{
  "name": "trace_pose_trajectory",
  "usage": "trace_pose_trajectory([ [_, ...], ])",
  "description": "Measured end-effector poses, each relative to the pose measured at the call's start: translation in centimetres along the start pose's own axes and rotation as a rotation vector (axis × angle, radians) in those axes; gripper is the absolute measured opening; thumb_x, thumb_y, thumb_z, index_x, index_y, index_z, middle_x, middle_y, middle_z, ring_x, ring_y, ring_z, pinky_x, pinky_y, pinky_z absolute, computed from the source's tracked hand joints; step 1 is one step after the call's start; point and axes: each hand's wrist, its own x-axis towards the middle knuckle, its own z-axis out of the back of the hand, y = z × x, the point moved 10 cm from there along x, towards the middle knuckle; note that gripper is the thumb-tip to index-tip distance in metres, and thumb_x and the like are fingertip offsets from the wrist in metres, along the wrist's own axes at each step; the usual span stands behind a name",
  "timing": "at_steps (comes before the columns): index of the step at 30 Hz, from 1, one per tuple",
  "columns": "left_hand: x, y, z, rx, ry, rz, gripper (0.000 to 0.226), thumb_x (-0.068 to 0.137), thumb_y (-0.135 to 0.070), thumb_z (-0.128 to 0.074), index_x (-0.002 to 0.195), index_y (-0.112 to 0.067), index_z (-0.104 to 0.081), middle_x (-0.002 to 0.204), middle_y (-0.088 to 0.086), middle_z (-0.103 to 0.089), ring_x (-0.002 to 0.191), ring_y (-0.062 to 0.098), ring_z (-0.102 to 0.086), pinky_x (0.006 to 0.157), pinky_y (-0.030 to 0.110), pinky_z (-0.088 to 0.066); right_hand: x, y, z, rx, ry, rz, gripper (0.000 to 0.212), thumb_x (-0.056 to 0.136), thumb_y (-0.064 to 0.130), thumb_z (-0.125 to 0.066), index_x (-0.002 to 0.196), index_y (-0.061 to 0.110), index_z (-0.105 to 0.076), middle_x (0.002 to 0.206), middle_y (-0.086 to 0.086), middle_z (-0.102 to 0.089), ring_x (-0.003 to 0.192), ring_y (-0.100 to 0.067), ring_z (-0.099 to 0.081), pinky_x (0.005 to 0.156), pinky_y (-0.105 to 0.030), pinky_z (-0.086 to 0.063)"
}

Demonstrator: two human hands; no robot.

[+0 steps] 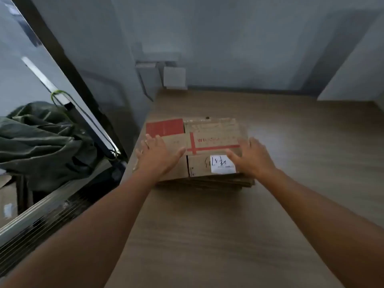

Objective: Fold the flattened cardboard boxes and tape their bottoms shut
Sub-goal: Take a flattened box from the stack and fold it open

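Flattened cardboard boxes (209,132) lie in a stack on the wooden table (280,204), near its left edge; the left hand (159,155) rests flat on the stack's left part, fingers straight and spread, gripping nothing; the right hand (252,157) lies likewise on the right part, fingers loosely spread, its thumb beside a white label (220,165) on the top box; red tape (164,126) marks the far left corner; a crumpled green cloth (41,142) sits off the table to the left.
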Motion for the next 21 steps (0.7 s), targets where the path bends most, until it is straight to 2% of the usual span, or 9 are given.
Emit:
trace_pose_trajectory([
  [4, 1.6, 0.8, -1.9, -0.163, -0.005, 0.093, 0.114, 0.081, -0.086, -0.044, 0.158, -0.007, -0.018, 0.164, 0.023, -0.019, 0.152, 0.040, -0.017, 0.122, 0.058, -0.020, 2.0, -0.6, -1.6, 0.078, 0.044, -0.020, 0.077, 0.086, 0.080, -0.033, 0.145, 0.031, -0.037, 0.134, -0.007, -0.055, 0.125, -0.031, -0.049, 0.105, -0.053, -0.046],
  [6, 1.5, 0.9, -1.9, -0.195, -0.045, 0.107, 0.109, 0.079, -0.087, -0.046, 0.154, -0.010, -0.027, 0.160, 0.021, -0.028, 0.149, 0.039, -0.021, 0.120, 0.057, -0.023, 1.9, -0.3, -1.7, 0.112, 0.000, 0.001, 0.071, 0.093, 0.071, -0.040, 0.147, 0.026, -0.037, 0.137, -0.007, -0.055, 0.130, -0.031, -0.048, 0.119, -0.055, -0.027],
  [8, 1.6, 1.6, -1.5, -0.257, -0.059, 0.163, 0.114, 0.070, -0.095, -0.046, 0.150, -0.014, -0.036, 0.156, 0.018, -0.034, 0.145, 0.041, -0.028, 0.116, 0.060, -0.027, 1.3, -0.2, -1.4, 0.126, -0.043, 0.010, 0.068, 0.096, 0.065, -0.044, 0.148, 0.022, -0.038, 0.139, -0.006, -0.055, 0.135, -0.028, -0.047, 0.124, -0.055, -0.006],
  [10, 2.2, 3.1, -1.6, -0.380, -0.059, 0.241, 0.134, 0.046, -0.108, -0.039, 0.145, -0.017, -0.044, 0.150, 0.016, -0.043, 0.139, 0.040, -0.039, 0.110, 0.064, -0.036, 1.1, -0.3, -1.3, 0.167, -0.034, -0.002, 0.068, 0.097, 0.062, -0.047, 0.150, 0.020, -0.037, 0.141, -0.004, -0.054, 0.136, -0.027, -0.047, 0.125, -0.056, -0.001],
  [12, 2.7, 3.8, -1.7, -0.437, -0.053, 0.254, 0.143, 0.035, -0.112, -0.036, 0.144, -0.019, -0.046, 0.146, 0.015, -0.049, 0.135, 0.039, -0.045, 0.106, 0.063, -0.041, 0.5, 0.1, -0.8, 0.241, -0.042, 0.002, 0.068, 0.097, 0.058, -0.051, 0.151, 0.019, -0.036, 0.142, -0.004, -0.052, 0.137, -0.027, -0.045, 0.125, -0.056, -0.009],
  [15, 1.2, 3.5, -0.5, -0.419, -0.037, 0.254, 0.127, 0.055, -0.104, -0.044, 0.148, -0.018, -0.039, 0.150, 0.019, -0.038, 0.141, 0.042, -0.032, 0.113, 0.062, -0.031, -1.0, 0.8, 0.4, 0.439, -0.032, -0.028, 0.065, 0.097, 0.053, -0.056, 0.149, 0.020, -0.037, 0.139, -0.004, -0.047, 0.127, -0.024, -0.050, 0.108, -0.046, -0.047],
  [17, -0.5, 3.0, 1.0, -0.401, -0.040, 0.213, 0.119, 0.062, -0.102, -0.041, 0.149, -0.020, -0.037, 0.150, 0.020, -0.035, 0.142, 0.042, -0.026, 0.115, 0.062, -0.027, -2.5, 1.2, 1.3, 0.525, -0.018, -0.050, 0.064, 0.097, 0.051, -0.057, 0.150, 0.023, -0.036, 0.136, -0.002, -0.047, 0.122, -0.020, -0.053, 0.099, -0.040, -0.054],
  [19, -1.9, 2.7, 1.8, -0.533, -0.020, 0.142, 0.112, 0.066, -0.098, -0.048, 0.153, -0.028, -0.030, 0.152, 0.018, -0.034, 0.143, 0.042, -0.027, 0.114, 0.063, -0.028, -4.8, 1.4, 2.4, 0.631, -0.015, -0.081, 0.068, 0.095, 0.050, -0.057, 0.154, 0.027, -0.030, 0.134, 0.002, -0.050, 0.122, -0.019, -0.055, 0.094, -0.038, -0.057],
  [21, -3.9, 2.4, 2.4, -0.726, 0.033, 0.056, 0.111, 0.065, -0.094, -0.058, 0.155, -0.041, -0.024, 0.154, 0.011, -0.035, 0.143, 0.040, -0.031, 0.113, 0.064, -0.031, -7.7, 1.6, 3.8, 0.743, -0.041, -0.108, 0.069, 0.099, 0.041, -0.057, 0.157, 0.025, -0.024, 0.127, 0.007, -0.052, 0.122, -0.018, -0.056, 0.087, -0.030, -0.057],
])
